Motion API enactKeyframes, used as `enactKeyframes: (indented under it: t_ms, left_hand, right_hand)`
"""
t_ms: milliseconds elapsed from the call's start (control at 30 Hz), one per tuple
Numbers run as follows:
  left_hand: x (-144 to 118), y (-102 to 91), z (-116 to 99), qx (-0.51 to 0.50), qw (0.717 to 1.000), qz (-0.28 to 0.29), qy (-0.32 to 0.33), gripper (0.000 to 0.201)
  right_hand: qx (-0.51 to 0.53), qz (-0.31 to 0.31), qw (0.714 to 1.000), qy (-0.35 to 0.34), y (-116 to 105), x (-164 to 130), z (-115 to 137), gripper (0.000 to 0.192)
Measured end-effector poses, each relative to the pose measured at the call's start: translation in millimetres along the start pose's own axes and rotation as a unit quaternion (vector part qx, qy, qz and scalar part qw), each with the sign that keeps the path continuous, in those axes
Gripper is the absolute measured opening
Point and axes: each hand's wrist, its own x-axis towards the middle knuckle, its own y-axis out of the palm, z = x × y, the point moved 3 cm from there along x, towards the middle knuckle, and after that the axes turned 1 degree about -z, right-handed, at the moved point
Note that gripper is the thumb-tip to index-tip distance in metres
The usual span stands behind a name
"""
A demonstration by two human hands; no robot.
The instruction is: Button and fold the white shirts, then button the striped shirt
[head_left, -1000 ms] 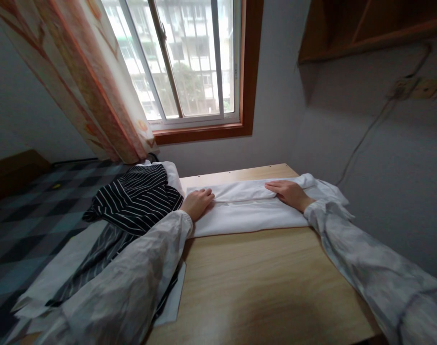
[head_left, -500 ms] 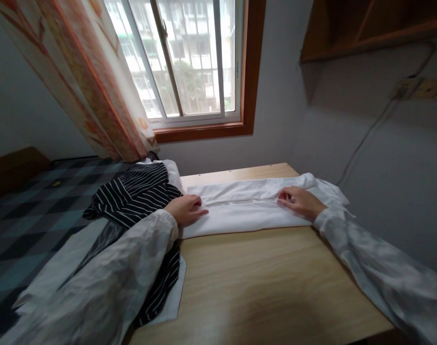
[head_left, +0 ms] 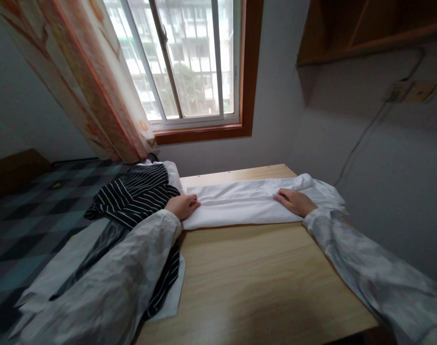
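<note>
Across the far half of the tabletop [head_left: 261,282], from the one head view we have, a white garment [head_left: 240,207] lies folded into a long narrow band, running nearly from the left edge to the right edge and parallel to the far edge. Left hand [head_left: 182,206] sits on the band's left end, fingers curled, thumb and fingertips looking pinched onto the near fold; a partly closed hold on the cloth, though exactly how much fabric is caught under the fingers I cannot tell. Right hand [head_left: 295,201] lies on the right end, fingers bent and pressing down, seemingly gripping the upper layer there. One hand at each end makes sense: that keeps the long fold taut and its edges lined up. Past the right hand, the garment's loose end bunches at the right edge. Over at the left edge, a black striped garment [head_left: 135,196] is heaped on top of other white cloth, draping off the tabletop, touching the left hand's wrist side. Beyond the far edge stand a window [head_left: 189,62] and a patterned curtain [head_left: 96,91].
</note>
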Motion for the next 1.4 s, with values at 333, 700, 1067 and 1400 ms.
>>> enactKeyframes:
  t_ms: [333, 700, 1067, 1400]
  left_hand:
    - [-15, -31.4, -44, 0.148, 0.983, -0.067, 0.079, 0.022]
    - [-7, 21.2, -127, -0.057, 0.972, -0.045, 0.226, 0.061]
    - [-10, 39.2, -97, -0.091, 0.982, -0.014, 0.167, 0.072]
    - [-10, 37.8, -94, -0.127, 0.977, -0.035, 0.169, 0.071]
  right_hand:
    - [-0.041, -0.096, 0.994, -0.041, -8, -15, -9, 0.027]
    - [-0.022, -0.037, 0.992, -0.119, 9, -31, 38, 0.068]
    - [-0.044, -0.069, 0.996, 0.046, -7, -70, -107, 0.059]
    - [0.169, -0.167, 0.953, 0.188, -36, -97, -138, 0.040]
